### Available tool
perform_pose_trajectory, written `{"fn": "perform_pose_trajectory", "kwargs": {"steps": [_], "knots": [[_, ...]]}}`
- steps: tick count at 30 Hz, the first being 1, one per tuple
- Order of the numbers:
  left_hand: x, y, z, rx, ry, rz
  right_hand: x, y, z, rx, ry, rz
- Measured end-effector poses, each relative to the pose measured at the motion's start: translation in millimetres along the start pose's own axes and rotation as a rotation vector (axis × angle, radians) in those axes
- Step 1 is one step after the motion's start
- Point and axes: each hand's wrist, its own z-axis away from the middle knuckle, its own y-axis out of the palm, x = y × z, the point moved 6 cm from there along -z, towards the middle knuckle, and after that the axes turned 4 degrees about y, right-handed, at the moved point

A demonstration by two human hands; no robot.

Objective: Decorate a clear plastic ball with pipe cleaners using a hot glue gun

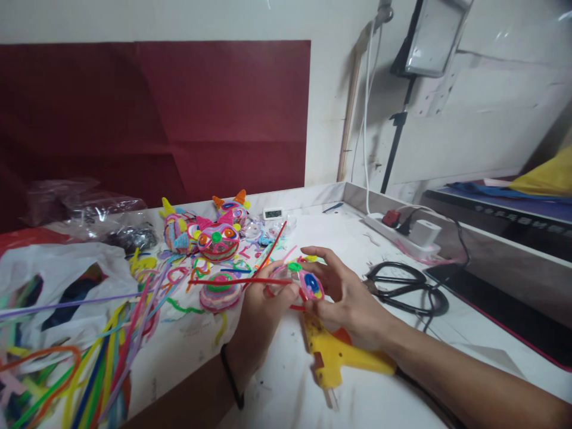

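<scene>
Pinching a pink-edged round ornament (313, 286) from both sides, our left hand (263, 304) and our right hand (345, 295) each have a narrow grip on it, above the desk (179, 345). Red fuzzy sticks (232, 281) jut out by our left hand, one reaching left and another slanting up. Just below the ornament lies a yellow glue gun (328, 357), its handle pointing right. Beyond our left hand we see a pink round piece (218, 300) with a green top, then a cat-like face (218, 243) with orange eyes. Black-handled scissors (404, 295) rest to the right, near a white power strip (402, 236); colourful fuzzy sticks (105, 363) spread at far left.
</scene>
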Motion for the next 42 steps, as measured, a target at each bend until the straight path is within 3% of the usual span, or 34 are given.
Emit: {"fn": "perform_pose_trajectory", "kwargs": {"steps": [13,22,33,42], "knots": [[2.8,-1.4,-0.5,-0.041,-0.040,-0.028,-2.4,1.9,-1.4,0.033,0.022,-0.035],[0.0,3.1,4.0,-0.017,-0.058,-0.125,-4.9,0.6,-2.4,-0.012,0.020,-0.007],[-2.9,14.5,8.6,0.120,-0.083,0.201,1.8,-4.3,-3.1,-0.089,0.043,-0.049],[7.8,12.6,-0.2,0.168,0.018,0.142,4.1,-10.2,-7.4,-0.066,0.018,-0.079]]}}
